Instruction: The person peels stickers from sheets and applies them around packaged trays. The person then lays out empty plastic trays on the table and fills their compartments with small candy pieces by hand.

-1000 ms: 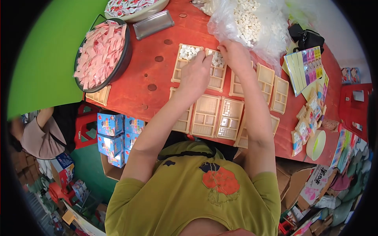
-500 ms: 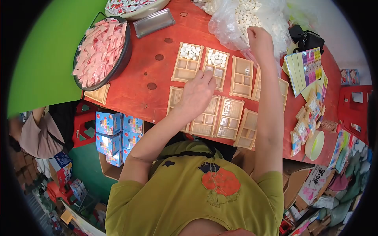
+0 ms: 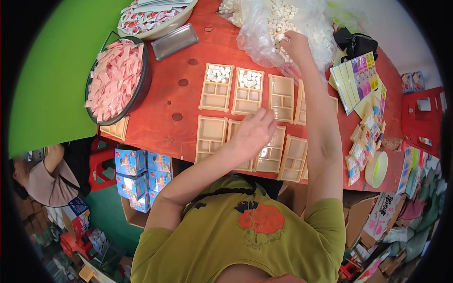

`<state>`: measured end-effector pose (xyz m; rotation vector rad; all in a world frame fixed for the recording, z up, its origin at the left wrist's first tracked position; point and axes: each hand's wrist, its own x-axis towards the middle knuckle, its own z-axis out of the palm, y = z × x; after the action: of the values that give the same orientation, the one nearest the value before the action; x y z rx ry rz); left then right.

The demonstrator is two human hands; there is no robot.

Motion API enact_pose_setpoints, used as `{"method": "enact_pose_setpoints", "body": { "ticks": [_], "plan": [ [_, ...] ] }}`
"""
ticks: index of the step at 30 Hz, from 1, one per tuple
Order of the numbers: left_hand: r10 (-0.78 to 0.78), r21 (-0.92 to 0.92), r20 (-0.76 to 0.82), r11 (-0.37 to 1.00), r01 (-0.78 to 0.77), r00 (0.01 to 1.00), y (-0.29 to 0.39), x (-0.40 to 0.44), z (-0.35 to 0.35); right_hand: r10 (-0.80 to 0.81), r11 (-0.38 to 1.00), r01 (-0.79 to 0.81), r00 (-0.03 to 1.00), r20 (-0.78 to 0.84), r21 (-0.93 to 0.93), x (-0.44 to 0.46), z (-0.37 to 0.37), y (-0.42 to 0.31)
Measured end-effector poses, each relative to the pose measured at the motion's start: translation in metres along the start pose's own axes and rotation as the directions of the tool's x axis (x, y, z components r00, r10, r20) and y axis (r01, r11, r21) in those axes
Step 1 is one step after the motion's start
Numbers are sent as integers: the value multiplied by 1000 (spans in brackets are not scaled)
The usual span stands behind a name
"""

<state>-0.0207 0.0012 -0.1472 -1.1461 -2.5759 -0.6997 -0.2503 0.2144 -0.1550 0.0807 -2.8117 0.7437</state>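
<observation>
White pieces (image 3: 278, 23) call for a gentle pinch

Taking our chest as the clock's centre, our right hand (image 3: 297, 45) reaches towards half past twelve, to the mouth of the clear plastic bag (image 3: 252, 42), where the white pieces lie heaped. Its grip is bent inwards at the heap's edge; how far it closes, and on what, we cannot tell. Our left hand (image 3: 255, 132) is above the nearer trays at twelve o'clock, its grip pointing away from us with the fingers near one another. Whether it holds anything, we cannot tell.

White pieces also sit in the far compartments of two trays on the red table (image 3: 160, 122): the left tray (image 3: 215, 102), just left of twelve, and the middle tray (image 3: 246, 107) beside it, at twelve.

The pieces look small and light, so we judge that soft fingertips and modest handfuls suit them; squeezing could dent them, and an overfull hand could shed some on the table. The bag's loose film may cling, so we do best to lift clear of its edge. Over a tray, a low, slow release inside the walls should keep pieces out of the smaller compartments, with our left forearm clear of the rims.
</observation>
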Motion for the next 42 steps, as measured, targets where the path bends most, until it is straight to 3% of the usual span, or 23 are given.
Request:
{"method": "enact_pose_setpoints", "body": {
  "ticks": [1, 2, 4, 8, 10, 12, 14, 15, 16, 18, 21, 25, 27, 31, 33, 34, 36, 37, 38, 40, 42],
  "plan": [
    [39, -38, -9, 998, -40, 999, 1, 3, 5, 28, 988, -22, 999, -42, 154, -4, -2, 3],
    [44, -37, -15, 998, -44, 999, 2, 6, 7, 25, 989, -18, 999, -48, 150, -5, -9, 4],
    [24, -79, 11, 997, -23, 1000, 5, 10, 11, 217, 861, -234, 972, 88, 451, -9, -19, 6],
    [31, -87, 17, 996, -30, 999, 1, 11, 18, 177, 737, -300, 950, 255, 605, -59, -47, -5],
    [15, -66, 27, 998, -13, 1000, -1, 11, 22, 170, 816, -346, 910, 379, 463, -90, -49, -17],
    [13, -68, 25, 998, -12, 1000, -2, 11, 25, 130, 879, -263, 935, 330, 398, -116, -37, -19],
    [0, -78, 23, 997, 2, 1000, -3, 11, 28, -29, 943, -59, 966, 257, 328, -136, -19, -11],
    [-7, -74, 36, 997, 9, 999, -3, 11, 28, -121, 969, 87, 983, 138, 232, -142, -12, -10],
    [-7, -72, 39, 997, 10, 999, -3, 11, 27, -120, 968, 86, 983, 138, 235, -146, -9, -7],
    [-21, -61, 49, 998, 24, 999, -2, 12, 22, -239, 952, 240, 971, -23, 188, -154, -19, -16],
    [-23, -52, 58, 998, 26, 998, -3, 12, 20, -118, 969, 106, 992, 41, 225, -154, -44, -24],
    [-22, -39, 70, 999, 25, 997, -3, 13, 20, -187, 964, 186, 982, -18, 190, -154, -26, -10],
    [-17, -41, 72, 999, 20, 997, -3, 13, 19, -246, 969, 246, 969, 5, -34, -158, -19, -16],
    [-24, -49, 69, 998, 28, 997, -2, 12, 17, -144, 988, 142, 989, 32, 61, -140, -40, -22],
    [-22, -54, 76, 998, 27, 997, -2, 13, 17, -57, 974, -24, 936, 348, 224, -119, -56, -28],
    [-20, -52, 71, 998, 23, 997, -2, 14, 16, -59, 975, -20, 937, 344, 222, -108, -54, -29],
    [-27, -55, 117, 998, 34, 993, -1, 15, 14, -156, 984, 158, 987, -30, 78, -73, -44, -28],
    [-25, -52, 113, 998, 31, 993, -1, 14, 14, -212, 977, 209, 973, -95, -39, -52, -32, -20],
    [-26, -73, 86, 997, 32, 996, -1, 14, 15, -216, 976, 213, 971, -101, -40, -37, -21, -14],
    [-30, -86, 57, 996, 35, 998, -1, 14, 16, 34, 934, 38, 980, 194, -356, -16, -5, -10],
    [-30, -101, 48, 994, 35, 998, -2, 13, 18, 35, 927, 48, 976, 214, -372, -11, -2, -17]
  ]
}}
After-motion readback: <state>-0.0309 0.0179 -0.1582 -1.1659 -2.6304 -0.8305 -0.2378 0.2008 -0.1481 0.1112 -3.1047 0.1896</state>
